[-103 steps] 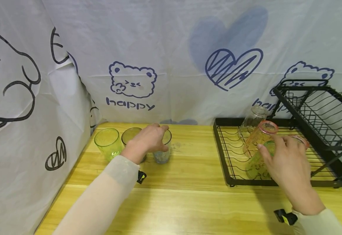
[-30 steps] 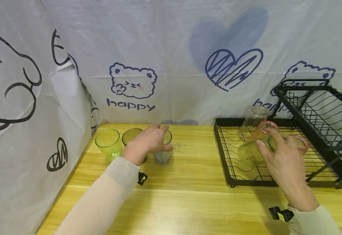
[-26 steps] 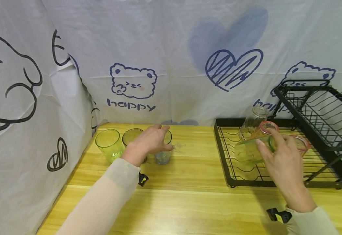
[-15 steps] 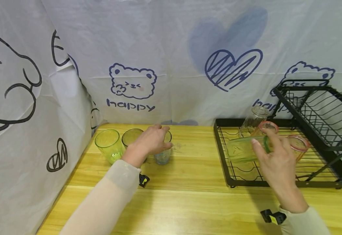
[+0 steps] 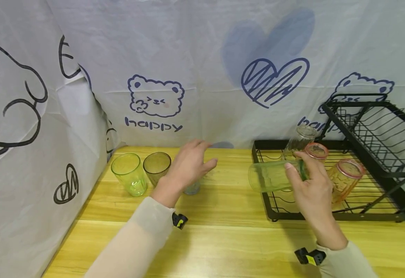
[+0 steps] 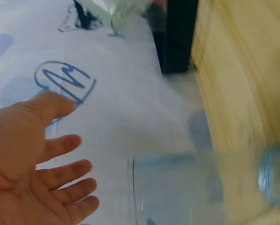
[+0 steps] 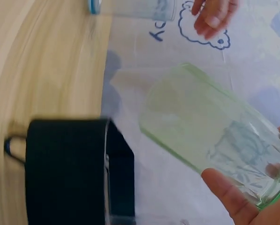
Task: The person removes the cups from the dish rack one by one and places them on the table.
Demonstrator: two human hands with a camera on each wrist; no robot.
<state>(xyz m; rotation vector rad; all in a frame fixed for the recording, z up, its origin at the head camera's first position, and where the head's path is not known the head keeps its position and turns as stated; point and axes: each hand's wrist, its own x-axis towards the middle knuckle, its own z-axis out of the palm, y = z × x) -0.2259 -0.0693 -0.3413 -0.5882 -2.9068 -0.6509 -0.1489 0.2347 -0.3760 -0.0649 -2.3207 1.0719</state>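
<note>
In the head view, my right hand (image 5: 311, 189) grips a pale green drinking glass (image 5: 270, 177) near its thick base. The glass lies sideways in the air, mouth to the left, over the left edge of the black dish rack (image 5: 358, 217). The right wrist view shows the thumb (image 7: 229, 197) against this glass. My left hand (image 5: 188, 164) hovers with fingers spread over a bluish clear glass (image 5: 192, 188), hiding most of it from the head camera. The left wrist view shows that bluish glass (image 6: 177, 187) apart from the fingers, standing on the table.
Left of the bluish glass stand a brown glass (image 5: 157, 166) and a yellow-green glass (image 5: 129, 173), both mouth up. Inside the rack are a clear glass (image 5: 301, 141) and two pink-tinted glasses, one behind (image 5: 317, 150) and one at right (image 5: 346, 179). A raised upper shelf (image 5: 393, 127) covers the rack's right side.
The green glass has been lifted from the rack, tipped from bottom-up onto its side and carried left by my right hand. My left hand has lately shifted slightly right and up.
</note>
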